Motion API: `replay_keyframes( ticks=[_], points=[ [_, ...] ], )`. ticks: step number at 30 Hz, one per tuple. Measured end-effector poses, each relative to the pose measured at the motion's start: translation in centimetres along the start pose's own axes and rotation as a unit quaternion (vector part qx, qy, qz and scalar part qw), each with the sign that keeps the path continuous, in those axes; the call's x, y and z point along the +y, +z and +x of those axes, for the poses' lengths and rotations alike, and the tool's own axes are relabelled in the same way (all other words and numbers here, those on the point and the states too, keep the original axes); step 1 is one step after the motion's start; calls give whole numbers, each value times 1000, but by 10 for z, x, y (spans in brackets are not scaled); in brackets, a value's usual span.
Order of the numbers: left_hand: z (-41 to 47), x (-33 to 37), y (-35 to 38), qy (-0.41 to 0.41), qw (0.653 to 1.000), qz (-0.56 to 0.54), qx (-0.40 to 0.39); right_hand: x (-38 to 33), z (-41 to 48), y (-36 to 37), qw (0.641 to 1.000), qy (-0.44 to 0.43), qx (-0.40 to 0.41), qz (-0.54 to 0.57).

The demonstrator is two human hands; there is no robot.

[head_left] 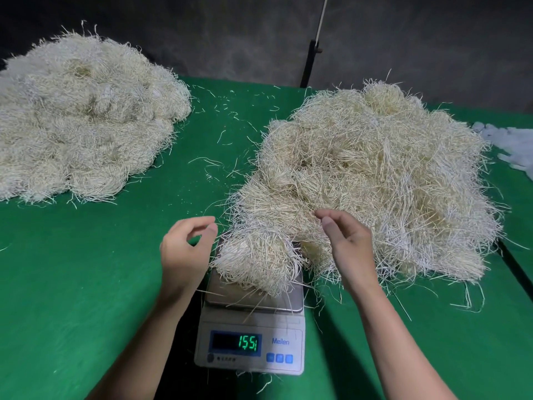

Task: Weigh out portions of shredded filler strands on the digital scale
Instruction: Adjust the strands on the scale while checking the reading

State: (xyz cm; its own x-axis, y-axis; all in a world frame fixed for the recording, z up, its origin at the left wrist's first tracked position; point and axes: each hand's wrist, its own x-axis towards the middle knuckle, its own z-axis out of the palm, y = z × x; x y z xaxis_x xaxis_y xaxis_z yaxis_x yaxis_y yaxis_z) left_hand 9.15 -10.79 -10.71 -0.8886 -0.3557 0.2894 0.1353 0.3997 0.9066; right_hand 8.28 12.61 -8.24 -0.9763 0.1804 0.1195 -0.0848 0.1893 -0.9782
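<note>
Fine-tuning the portion [256,261] heaped on the scale [251,321], display [235,342] showing 155, left hand [187,246] and right hand [347,243] hovered loosely curled, any pinched strands impossible to tell, the next move likely needing a wisp added or plucked.

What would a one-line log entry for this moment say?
stage: weighing | scale: portion on it, display lit | left hand: beside portion, fingers curled | right hand: at right pile, fingers curled | grips: unclear

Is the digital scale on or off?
On: the scale has lit green digits on its display, and a portion of strands lies on its platform.
</note>
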Motion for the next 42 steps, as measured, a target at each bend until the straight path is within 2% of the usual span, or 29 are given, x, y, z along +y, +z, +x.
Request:
replay_keyframes(
  ticks=[24, 29, 31, 33, 36, 38, 40, 42],
  points=[
    [3, 9, 2, -3, 998, -44, -37, -4, -3, 4, 1000, 1, -21, -10],
    [8, 1, 12, -51, 997, -32, -46, 6, -5, 10, 999, 13, -37, -27],
    [15, -8, 20, -89, 994, 6, -69, 14, -6, 14, 996, 19, -61, -66],
    [25, -18, 30, -119, 981, 82, -127, 24, -10, 21, 987, 40, -105, -112],
    [32, -31, 50, -107, 936, 254, -220, 39, -17, 38, 973, 95, -147, -152],
    [26, -37, 62, -78, 919, 279, -267, 50, -21, 52, 963, 115, -157, -187],
    [13, -42, 72, -43, 936, 231, -263, 57, -23, 65, 960, 129, -158, -193],
    [-3, -41, 77, -46, 967, 133, -211, 61, -23, 76, 962, 133, -158, -180]
  ],
)
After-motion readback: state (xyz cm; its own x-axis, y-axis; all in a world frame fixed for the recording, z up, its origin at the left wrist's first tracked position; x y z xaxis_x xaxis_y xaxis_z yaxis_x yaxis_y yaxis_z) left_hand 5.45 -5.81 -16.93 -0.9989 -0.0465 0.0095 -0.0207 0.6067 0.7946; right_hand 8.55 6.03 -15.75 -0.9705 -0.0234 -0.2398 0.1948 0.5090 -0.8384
